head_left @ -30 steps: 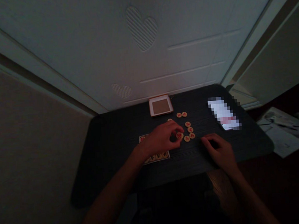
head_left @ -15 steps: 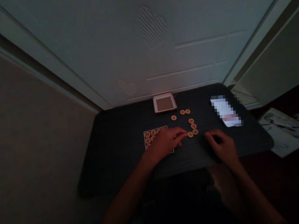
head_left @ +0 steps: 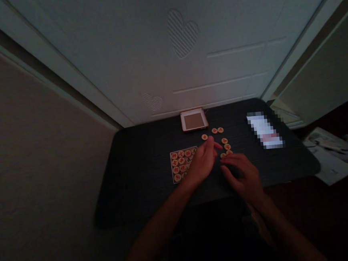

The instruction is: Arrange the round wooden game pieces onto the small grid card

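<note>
A shallow tray holds rows of round Chinese chess pieces with red or dark characters. My left hand is over the tray's right side and hides part of it. Its thumb points up and its fingers reach right, apart, with nothing visible in them. My right hand has its fingers stretched left and its thumb apart. Those fingertips are at a loose chess piece, seemingly touching it. More loose pieces lie beyond, among them one chess piece in a short column and a single chess piece farther left.
A shallow white box with a brown panel stands at the back of the dark table, by the white heart-patterned door. A lit, blurred-out phone-like object lies on the right. Past the table's right edge is a pale box.
My left hand has drawn back from the loose pieces and turned thumb up. My right hand has moved left to the nearest piece, its fingers now stretched out. The view has shifted slightly.
</note>
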### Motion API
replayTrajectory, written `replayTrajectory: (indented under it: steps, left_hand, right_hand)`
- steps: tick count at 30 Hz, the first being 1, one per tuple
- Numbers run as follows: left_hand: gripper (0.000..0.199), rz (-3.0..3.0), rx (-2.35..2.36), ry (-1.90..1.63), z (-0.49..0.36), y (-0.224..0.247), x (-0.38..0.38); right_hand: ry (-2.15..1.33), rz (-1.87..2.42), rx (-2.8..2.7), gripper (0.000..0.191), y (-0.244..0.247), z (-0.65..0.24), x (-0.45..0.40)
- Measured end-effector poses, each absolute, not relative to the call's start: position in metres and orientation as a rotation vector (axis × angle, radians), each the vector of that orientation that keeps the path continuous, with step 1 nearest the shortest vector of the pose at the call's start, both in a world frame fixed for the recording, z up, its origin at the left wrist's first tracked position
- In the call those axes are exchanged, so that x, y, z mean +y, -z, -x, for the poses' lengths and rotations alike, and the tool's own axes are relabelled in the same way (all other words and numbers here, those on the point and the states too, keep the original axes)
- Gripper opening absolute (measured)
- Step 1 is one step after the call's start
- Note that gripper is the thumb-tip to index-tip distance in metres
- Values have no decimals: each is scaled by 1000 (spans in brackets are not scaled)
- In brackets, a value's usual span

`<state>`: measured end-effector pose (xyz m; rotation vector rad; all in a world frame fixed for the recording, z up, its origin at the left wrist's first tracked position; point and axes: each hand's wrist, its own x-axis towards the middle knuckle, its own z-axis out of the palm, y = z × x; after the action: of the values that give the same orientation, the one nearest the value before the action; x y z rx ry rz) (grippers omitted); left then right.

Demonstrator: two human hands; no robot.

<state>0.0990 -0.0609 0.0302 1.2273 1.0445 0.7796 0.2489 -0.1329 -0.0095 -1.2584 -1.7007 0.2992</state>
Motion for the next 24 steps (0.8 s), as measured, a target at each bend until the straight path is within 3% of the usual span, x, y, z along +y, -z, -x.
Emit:
replayTrajectory:
  steps: [4, 9, 24]
  left_hand:
    - [57, -830, 944, -812, -102, -27, -54]
    - [36, -766, 939, -860, -92, -29, -49]
    - [31, -724, 742, -803, -104, -20, -67]
  right_hand:
    - [-326, 1270, -1648, 17, 5, -238, -123]
    - [-321, 1341, -1541, 15, 14, -250, -122]
    - [-231, 1323, -1736, 26, 20, -259, -112]
